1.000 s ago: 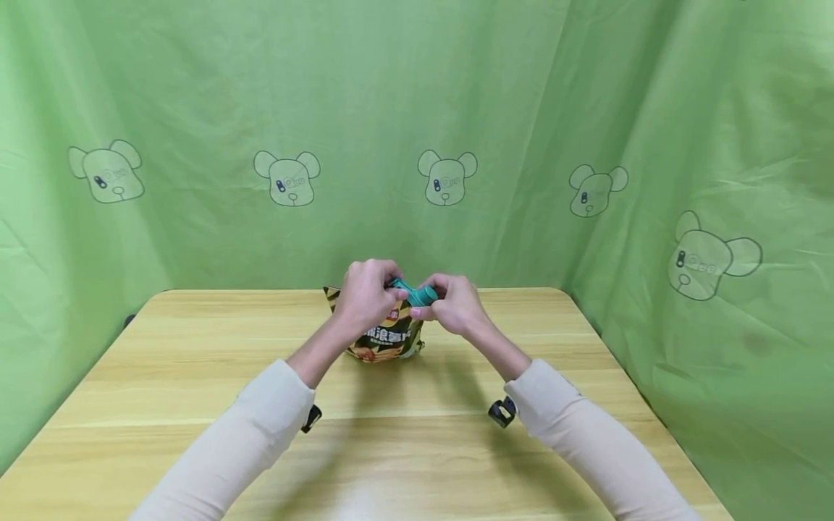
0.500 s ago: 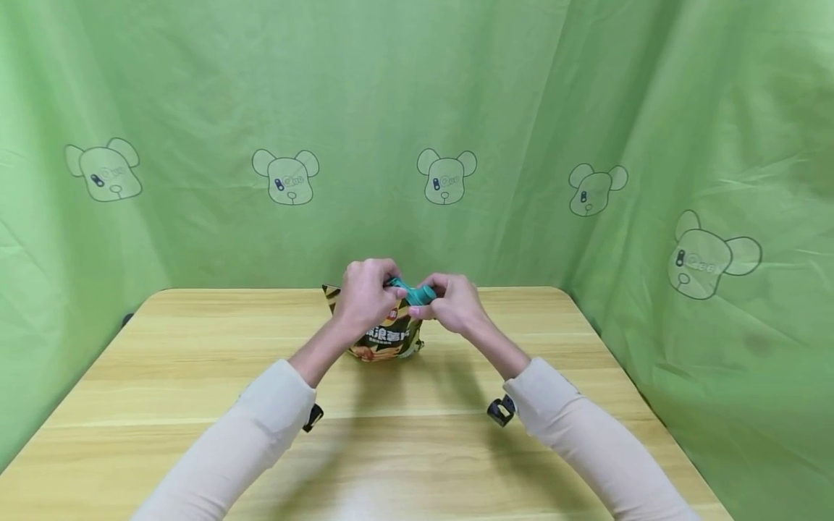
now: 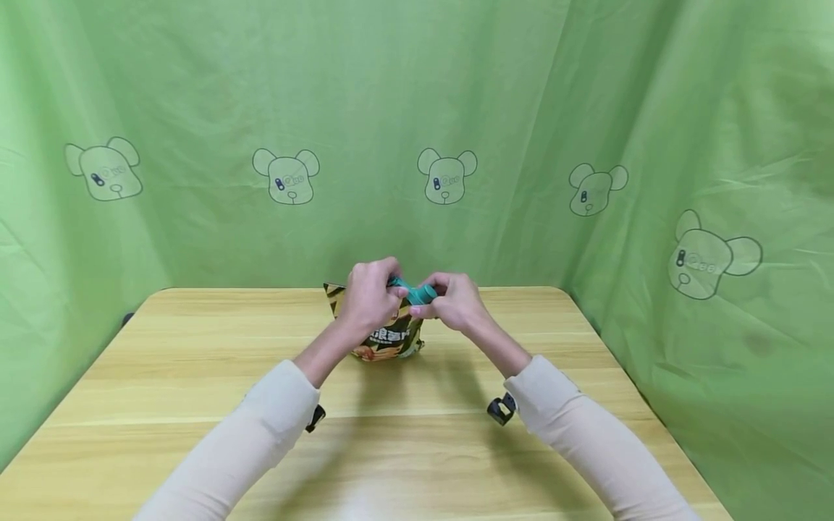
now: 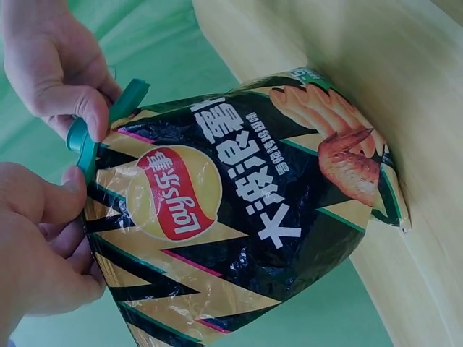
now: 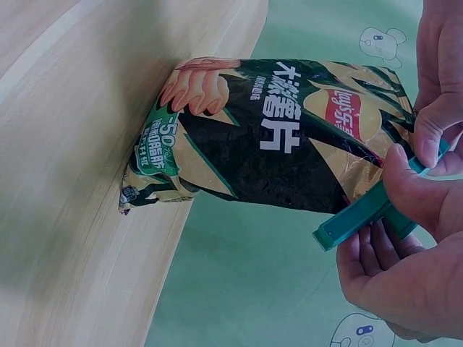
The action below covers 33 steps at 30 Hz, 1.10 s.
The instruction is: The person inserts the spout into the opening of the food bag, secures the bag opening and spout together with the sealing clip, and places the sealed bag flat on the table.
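Observation:
A black and gold bag of potato chips [image 3: 391, 341] stands upright on the wooden table, its printed front towards me. Along its top edge sits a teal bag clip with a round cap-like end [image 3: 425, 294]. With thumb and fingers my left hand [image 3: 368, 298] pinches the clip and the bag's top at the left part. My right hand [image 3: 457, 302] grips the clip near its round part, thumb in front and fingers behind. In the right wrist view one end of the clip [image 5: 351, 220] sticks out past the bag's corner. Fingers behind the bag are partly hidden.
The light wooden table [image 3: 417, 463] reaches its far edge just behind the bag. A green curtain [image 3: 365, 87] with bear-head outlines hangs close around the back and sides. Black wrist devices [image 3: 501, 409] show beneath the sleeves.
My left hand has shifted slightly right and rolled along the clip, now covering more of the bag's round logo. My right hand, the clip and the bag have hardly moved.

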Each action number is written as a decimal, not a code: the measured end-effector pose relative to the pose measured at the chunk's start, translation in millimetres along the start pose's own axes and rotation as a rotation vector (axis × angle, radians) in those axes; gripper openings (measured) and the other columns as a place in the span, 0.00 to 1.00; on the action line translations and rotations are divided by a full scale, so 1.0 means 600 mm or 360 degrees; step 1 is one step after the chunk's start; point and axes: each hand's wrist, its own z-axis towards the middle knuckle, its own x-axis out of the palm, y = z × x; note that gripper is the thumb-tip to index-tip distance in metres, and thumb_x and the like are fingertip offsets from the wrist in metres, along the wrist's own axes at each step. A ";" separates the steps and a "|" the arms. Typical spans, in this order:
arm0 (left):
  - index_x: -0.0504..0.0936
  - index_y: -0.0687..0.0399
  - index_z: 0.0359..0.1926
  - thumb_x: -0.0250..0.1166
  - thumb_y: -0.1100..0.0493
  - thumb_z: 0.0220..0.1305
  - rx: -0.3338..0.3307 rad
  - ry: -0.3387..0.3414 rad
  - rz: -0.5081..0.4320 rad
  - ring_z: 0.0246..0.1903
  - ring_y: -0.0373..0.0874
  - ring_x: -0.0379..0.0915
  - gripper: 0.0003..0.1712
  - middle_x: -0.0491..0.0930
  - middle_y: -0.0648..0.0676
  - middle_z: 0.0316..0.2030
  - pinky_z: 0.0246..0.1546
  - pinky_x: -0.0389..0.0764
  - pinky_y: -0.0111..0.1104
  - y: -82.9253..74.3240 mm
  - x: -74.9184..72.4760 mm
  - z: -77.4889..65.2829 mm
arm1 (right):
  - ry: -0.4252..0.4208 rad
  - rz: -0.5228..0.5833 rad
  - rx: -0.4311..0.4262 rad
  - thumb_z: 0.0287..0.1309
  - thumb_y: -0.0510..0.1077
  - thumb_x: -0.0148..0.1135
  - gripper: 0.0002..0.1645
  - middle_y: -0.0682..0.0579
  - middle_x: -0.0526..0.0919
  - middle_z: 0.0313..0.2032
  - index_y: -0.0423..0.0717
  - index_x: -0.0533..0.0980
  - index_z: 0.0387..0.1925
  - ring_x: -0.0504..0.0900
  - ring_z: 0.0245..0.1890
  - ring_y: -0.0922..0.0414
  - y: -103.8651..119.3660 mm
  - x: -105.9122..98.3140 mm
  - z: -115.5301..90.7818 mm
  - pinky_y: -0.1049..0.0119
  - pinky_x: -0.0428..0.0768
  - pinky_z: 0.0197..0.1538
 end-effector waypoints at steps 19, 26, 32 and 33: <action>0.85 0.56 0.35 0.74 0.62 0.61 -0.0042 0.0064 0.0020 0.21 0.42 0.77 0.04 0.86 0.54 0.29 0.19 0.76 0.28 0.003 -0.009 0.004 | 0.0061 0.0028 -0.0029 0.47 0.45 0.82 0.22 0.47 0.89 0.39 0.46 0.85 0.46 0.82 0.37 0.53 -0.009 -0.003 0.006 0.67 0.79 0.38; 0.86 0.56 0.38 0.74 0.61 0.62 -0.0020 0.0036 0.0048 0.21 0.42 0.76 0.05 0.87 0.54 0.29 0.19 0.75 0.28 0.008 -0.019 -0.001 | 0.0101 -0.0029 -0.0037 0.48 0.48 0.81 0.23 0.48 0.88 0.39 0.45 0.84 0.46 0.81 0.38 0.52 -0.010 -0.004 0.004 0.65 0.79 0.41; 0.87 0.58 0.40 0.75 0.63 0.59 0.0006 -0.0035 0.0095 0.34 0.49 0.85 0.08 0.89 0.57 0.37 0.38 0.87 0.37 0.020 -0.040 -0.008 | 0.0114 -0.0059 -0.0009 0.51 0.53 0.79 0.22 0.48 0.87 0.38 0.45 0.84 0.43 0.81 0.40 0.51 -0.019 -0.007 0.002 0.62 0.79 0.44; 0.87 0.58 0.40 0.75 0.64 0.59 0.0002 -0.0047 0.0101 0.38 0.51 0.85 0.08 0.89 0.57 0.39 0.44 0.87 0.40 0.023 -0.043 -0.008 | 0.0116 -0.0064 -0.0005 0.51 0.54 0.79 0.23 0.48 0.87 0.38 0.45 0.84 0.43 0.81 0.41 0.51 -0.021 -0.007 0.002 0.61 0.80 0.45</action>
